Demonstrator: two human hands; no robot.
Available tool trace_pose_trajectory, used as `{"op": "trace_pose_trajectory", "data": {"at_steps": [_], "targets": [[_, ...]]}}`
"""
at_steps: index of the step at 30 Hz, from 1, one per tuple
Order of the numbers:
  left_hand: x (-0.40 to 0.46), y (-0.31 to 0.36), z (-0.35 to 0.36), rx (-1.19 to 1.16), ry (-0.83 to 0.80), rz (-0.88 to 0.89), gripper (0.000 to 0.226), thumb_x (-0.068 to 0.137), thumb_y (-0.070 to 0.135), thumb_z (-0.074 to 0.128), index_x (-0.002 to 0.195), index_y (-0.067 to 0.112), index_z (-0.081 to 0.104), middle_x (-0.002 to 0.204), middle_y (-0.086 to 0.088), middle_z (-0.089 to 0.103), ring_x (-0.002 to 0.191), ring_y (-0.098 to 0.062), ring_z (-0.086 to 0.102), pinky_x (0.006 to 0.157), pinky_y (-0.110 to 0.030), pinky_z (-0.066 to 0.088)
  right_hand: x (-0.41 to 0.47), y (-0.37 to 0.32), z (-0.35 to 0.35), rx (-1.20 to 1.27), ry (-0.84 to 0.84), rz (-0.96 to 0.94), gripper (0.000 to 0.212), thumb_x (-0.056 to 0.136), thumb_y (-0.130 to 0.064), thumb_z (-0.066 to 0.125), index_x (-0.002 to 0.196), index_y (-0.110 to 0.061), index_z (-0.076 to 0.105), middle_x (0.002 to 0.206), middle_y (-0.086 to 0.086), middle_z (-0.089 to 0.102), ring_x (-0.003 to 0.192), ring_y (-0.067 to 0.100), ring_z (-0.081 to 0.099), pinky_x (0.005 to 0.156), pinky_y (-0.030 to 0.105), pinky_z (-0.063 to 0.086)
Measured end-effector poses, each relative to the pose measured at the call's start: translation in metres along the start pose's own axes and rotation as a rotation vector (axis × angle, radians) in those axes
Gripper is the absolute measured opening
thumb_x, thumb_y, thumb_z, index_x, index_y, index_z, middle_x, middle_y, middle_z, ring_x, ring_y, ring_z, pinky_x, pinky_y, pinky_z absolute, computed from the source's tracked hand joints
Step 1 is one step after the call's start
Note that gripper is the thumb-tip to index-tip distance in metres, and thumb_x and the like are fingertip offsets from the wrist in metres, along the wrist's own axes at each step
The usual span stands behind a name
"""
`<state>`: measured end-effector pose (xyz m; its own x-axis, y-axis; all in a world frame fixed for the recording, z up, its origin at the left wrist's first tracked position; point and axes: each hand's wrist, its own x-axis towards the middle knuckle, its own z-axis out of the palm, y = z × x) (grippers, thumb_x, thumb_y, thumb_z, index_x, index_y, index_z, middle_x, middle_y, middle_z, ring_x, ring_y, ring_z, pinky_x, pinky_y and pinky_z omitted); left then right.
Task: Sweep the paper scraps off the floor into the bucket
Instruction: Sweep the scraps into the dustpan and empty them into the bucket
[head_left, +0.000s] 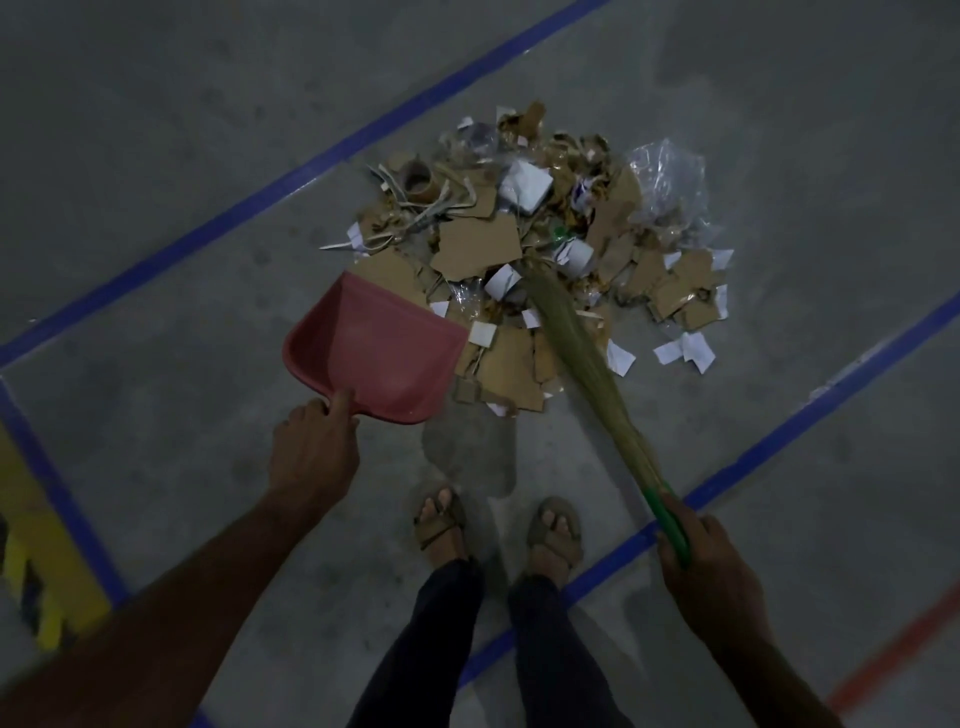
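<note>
One dustpan, one broom, two hands

Your left hand covers the dustpan handle, so you cannot see how your fingers wrap it. Your right hand hides the end of the broom handle. The broom tip is lost in the scrap pile, which buries the dustpan's front lip. The yellow-and-black marking is cut off at the left edge. No bucket is in view.
</note>
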<state>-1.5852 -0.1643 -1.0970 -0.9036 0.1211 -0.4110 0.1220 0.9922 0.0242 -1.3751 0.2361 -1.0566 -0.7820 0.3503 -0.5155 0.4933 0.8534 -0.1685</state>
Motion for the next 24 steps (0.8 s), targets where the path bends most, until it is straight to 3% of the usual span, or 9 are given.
{"op": "trace_pose_trajectory", "data": {"at_steps": [4,6,11,17,20,22,24], "targets": [[0.017,0.013,0.003,0.009,-0.044,0.03,0.033,0.092,0.024,0.059,0.123,0.012,0.052,0.092,-0.019,0.063,0.084,-0.042,0.061,0.069,-0.047,0.049,0.008,0.002,-0.005,0.157,-0.061,0.073,0.06,0.094,-0.026,0.061,0.149,-0.037,0.039,0.114,-0.001,0.055,0.089,0.02,0.06,0.068,0.034,0.052],[0.027,0.023,0.008,0.009,-0.066,0.028,0.033,0.092,0.024,0.058,0.122,0.013,0.051,0.092,-0.019,0.063,0.085,-0.042,0.06,0.069,-0.047,0.048,0.011,0.006,-0.004,0.187,-0.083,0.08,0.061,0.093,-0.032,0.059,0.149,-0.042,0.036,0.12,-0.002,0.058,0.095,0.016,0.061,0.073,0.032,0.051],[0.057,0.049,0.019,0.031,-0.128,0.035,0.036,0.091,0.028,0.059,0.124,0.015,0.051,0.096,-0.018,0.065,0.088,-0.042,0.062,0.071,-0.047,0.048,0.012,0.019,-0.005,0.33,-0.056,0.132,0.06,0.086,-0.017,0.073,0.141,-0.028,0.052,0.109,0.005,0.069,0.086,0.021,0.066,0.071,0.028,0.042],[0.098,0.084,0.027,0.103,-0.16,0.109,0.035,0.09,0.03,0.057,0.121,0.014,0.053,0.094,-0.018,0.065,0.084,-0.041,0.062,0.069,-0.046,0.049,0.03,0.044,-0.005,0.378,-0.029,0.152,0.067,0.083,-0.016,0.075,0.14,-0.038,0.048,0.101,0.004,0.063,0.068,0.013,0.06,0.061,0.03,0.048],[0.115,0.103,0.032,0.113,-0.152,0.121,0.033,0.093,0.028,0.056,0.122,0.013,0.052,0.099,-0.019,0.065,0.087,-0.041,0.063,0.071,-0.044,0.048,0.069,0.04,-0.022,0.344,0.003,0.084,0.064,0.089,-0.023,0.068,0.146,-0.036,0.042,0.105,-0.002,0.057,0.071,0.01,0.058,0.058,0.031,0.051],[0.128,0.11,0.039,0.143,-0.172,0.129,0.035,0.096,0.029,0.051,0.128,0.016,0.049,0.106,-0.017,0.065,0.092,-0.039,0.062,0.074,-0.042,0.047,0.104,0.034,-0.029,0.267,0.028,0.034,0.064,0.093,-0.028,0.062,0.15,-0.031,0.035,0.098,-0.002,0.053,0.063,0.007,0.054,0.05,0.03,0.052],[0.141,0.11,0.05,0.194,-0.209,0.138,0.036,0.097,0.028,0.048,0.131,0.018,0.046,0.113,-0.015,0.063,0.099,-0.038,0.061,0.078,-0.041,0.045,0.138,0.027,-0.03,0.198,0.082,-0.027,0.062,0.094,-0.025,0.061,0.151,-0.024,0.037,0.09,-0.002,0.049,0.055,0.006,0.046,0.043,0.022,0.044]]}}
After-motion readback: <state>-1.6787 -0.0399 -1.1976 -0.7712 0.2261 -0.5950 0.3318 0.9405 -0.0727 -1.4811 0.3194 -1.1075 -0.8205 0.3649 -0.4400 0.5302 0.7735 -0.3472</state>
